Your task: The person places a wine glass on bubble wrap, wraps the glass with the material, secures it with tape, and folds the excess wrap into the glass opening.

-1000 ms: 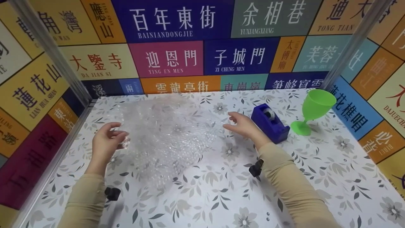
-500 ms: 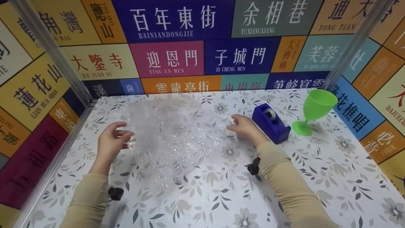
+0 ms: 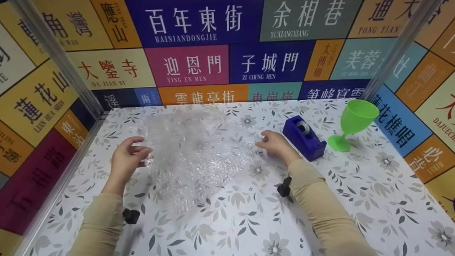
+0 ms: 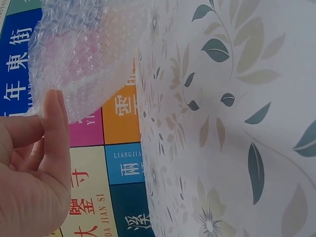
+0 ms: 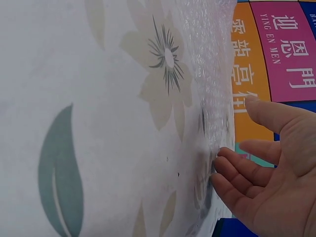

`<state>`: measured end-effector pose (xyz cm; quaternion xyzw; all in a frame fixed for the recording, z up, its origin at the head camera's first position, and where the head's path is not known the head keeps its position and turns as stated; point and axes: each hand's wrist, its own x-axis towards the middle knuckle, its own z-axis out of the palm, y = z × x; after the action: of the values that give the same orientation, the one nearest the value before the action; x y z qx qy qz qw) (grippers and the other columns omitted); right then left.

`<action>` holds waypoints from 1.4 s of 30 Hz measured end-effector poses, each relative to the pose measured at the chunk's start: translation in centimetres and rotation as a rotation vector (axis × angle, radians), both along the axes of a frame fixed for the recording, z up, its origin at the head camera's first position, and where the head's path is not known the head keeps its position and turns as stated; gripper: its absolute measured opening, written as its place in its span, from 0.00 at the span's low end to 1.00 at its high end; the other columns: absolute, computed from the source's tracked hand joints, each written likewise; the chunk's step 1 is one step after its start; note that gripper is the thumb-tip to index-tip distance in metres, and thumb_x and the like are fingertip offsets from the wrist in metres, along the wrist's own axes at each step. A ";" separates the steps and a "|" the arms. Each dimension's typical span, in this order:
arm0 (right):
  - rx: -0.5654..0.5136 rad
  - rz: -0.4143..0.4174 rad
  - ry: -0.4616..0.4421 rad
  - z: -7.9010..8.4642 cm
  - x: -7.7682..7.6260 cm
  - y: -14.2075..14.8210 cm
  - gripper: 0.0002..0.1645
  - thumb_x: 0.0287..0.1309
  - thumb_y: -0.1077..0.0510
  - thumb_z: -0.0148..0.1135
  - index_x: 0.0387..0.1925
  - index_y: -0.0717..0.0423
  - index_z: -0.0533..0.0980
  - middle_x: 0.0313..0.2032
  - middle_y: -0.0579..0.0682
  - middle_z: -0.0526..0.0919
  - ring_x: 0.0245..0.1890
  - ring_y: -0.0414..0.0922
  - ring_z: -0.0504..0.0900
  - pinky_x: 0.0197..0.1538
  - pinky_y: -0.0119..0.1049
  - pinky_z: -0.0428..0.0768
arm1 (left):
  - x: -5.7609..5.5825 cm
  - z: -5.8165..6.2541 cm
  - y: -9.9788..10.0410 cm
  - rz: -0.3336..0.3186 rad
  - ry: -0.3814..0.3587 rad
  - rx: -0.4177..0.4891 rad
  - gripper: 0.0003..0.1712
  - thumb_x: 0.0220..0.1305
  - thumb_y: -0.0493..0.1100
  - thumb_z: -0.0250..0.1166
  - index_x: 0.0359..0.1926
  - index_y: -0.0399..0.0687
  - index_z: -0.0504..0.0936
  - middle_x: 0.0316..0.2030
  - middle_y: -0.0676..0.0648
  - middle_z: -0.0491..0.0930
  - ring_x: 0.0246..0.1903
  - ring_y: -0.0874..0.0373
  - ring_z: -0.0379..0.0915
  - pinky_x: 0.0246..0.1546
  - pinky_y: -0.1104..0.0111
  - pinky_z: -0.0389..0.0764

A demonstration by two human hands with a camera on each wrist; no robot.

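A sheet of clear bubble wrap [image 3: 199, 156] spreads over the left and middle of the table in the head view. At its left edge, my left hand [image 3: 128, 160] pinches the wrap between thumb and fingers. The left wrist view shows the pinched bubble wrap [image 4: 74, 64] rising from the fingertips of my left hand [image 4: 39, 158]. By the right edge of the sheet is my right hand [image 3: 275, 142], its fingers loosely bent. In the right wrist view, thumb and fingers of my right hand [image 5: 276, 168] stand apart with nothing between them.
A blue tape dispenser [image 3: 304, 138] with a roll of clear tape stands just right of my right hand. Further right, a green plastic goblet [image 3: 357, 117] stands upright. Walls with printed signs [image 3: 199, 67] enclose the flower-patterned table [image 3: 227, 231] at the back and sides.
My left hand has moved a little to the right with the edge of the bubble wrap. The right hand has shifted slightly right and nearer; the sheet has crept right.
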<state>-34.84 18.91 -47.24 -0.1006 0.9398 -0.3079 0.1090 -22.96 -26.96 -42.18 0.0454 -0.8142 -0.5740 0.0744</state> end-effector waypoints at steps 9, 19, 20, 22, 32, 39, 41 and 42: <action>-0.004 -0.027 0.015 -0.2 0.2 0.0 0.36 0.65 0.50 0.61 0.65 0.71 0.67 0.55 0.69 0.77 0.55 0.61 0.77 0.58 0.52 0.76 | -0.3 -0.2 0.2 -0.012 -0.018 -0.009 0.26 0.66 0.36 0.66 0.62 0.36 0.71 0.43 0.39 0.83 0.32 0.64 0.82 0.31 0.68 0.86; 0.015 -0.129 -0.055 -0.1 0.2 0.7 0.23 0.65 0.51 0.61 0.51 0.66 0.78 0.52 0.61 0.80 0.36 0.49 0.79 0.44 0.44 0.80 | -0.5 -0.2 0.4 -0.005 -0.017 -0.046 0.25 0.66 0.35 0.65 0.63 0.37 0.72 0.45 0.36 0.82 0.32 0.63 0.82 0.31 0.68 0.86; 0.005 -0.130 -0.059 0.0 0.3 0.8 0.21 0.64 0.51 0.62 0.48 0.66 0.79 0.50 0.61 0.81 0.34 0.48 0.79 0.41 0.42 0.80 | -0.5 -0.3 0.4 -0.006 -0.016 -0.049 0.26 0.66 0.35 0.65 0.63 0.37 0.72 0.45 0.36 0.82 0.32 0.63 0.82 0.32 0.68 0.86; -0.015 -0.128 -0.060 0.0 0.5 1.0 0.17 0.62 0.52 0.63 0.42 0.63 0.80 0.44 0.58 0.83 0.31 0.46 0.77 0.37 0.40 0.78 | -0.5 -0.3 0.5 -0.004 -0.015 -0.053 0.25 0.66 0.36 0.66 0.63 0.38 0.72 0.46 0.35 0.82 0.32 0.63 0.82 0.32 0.67 0.86; -0.053 -0.085 0.004 0.9 1.8 2.0 0.10 0.61 0.55 0.64 0.31 0.59 0.77 0.29 0.50 0.78 0.26 0.44 0.73 0.30 0.35 0.73 | -1.0 -0.4 1.0 0.004 -0.011 -0.063 0.24 0.66 0.36 0.66 0.62 0.38 0.73 0.45 0.35 0.82 0.32 0.62 0.82 0.31 0.69 0.86; -0.085 -0.089 0.084 2.6 3.6 3.6 0.09 0.62 0.57 0.64 0.32 0.60 0.77 0.31 0.50 0.78 0.31 0.46 0.75 0.36 0.37 0.75 | -1.8 0.0 1.5 0.026 -0.007 -0.077 0.25 0.65 0.37 0.67 0.62 0.40 0.74 0.44 0.36 0.83 0.33 0.60 0.82 0.31 0.69 0.86; -0.088 -0.092 0.088 3.2 4.0 4.3 0.09 0.63 0.56 0.63 0.33 0.60 0.76 0.31 0.51 0.79 0.32 0.46 0.76 0.37 0.38 0.76 | -2.1 0.2 1.7 0.029 -0.009 -0.088 0.25 0.66 0.37 0.66 0.62 0.40 0.74 0.44 0.37 0.83 0.34 0.59 0.82 0.31 0.68 0.86; -0.080 -0.091 0.090 3.4 4.2 4.6 0.10 0.63 0.56 0.63 0.34 0.60 0.76 0.32 0.51 0.79 0.32 0.46 0.77 0.37 0.38 0.77 | -2.2 0.3 1.8 0.032 -0.010 -0.091 0.24 0.65 0.38 0.66 0.62 0.40 0.75 0.44 0.37 0.83 0.34 0.59 0.82 0.31 0.68 0.86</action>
<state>-30.65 23.53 -43.86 -0.0758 0.9342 -0.3452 0.0483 -25.13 -25.14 -41.89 0.0579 -0.8390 -0.5349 0.0814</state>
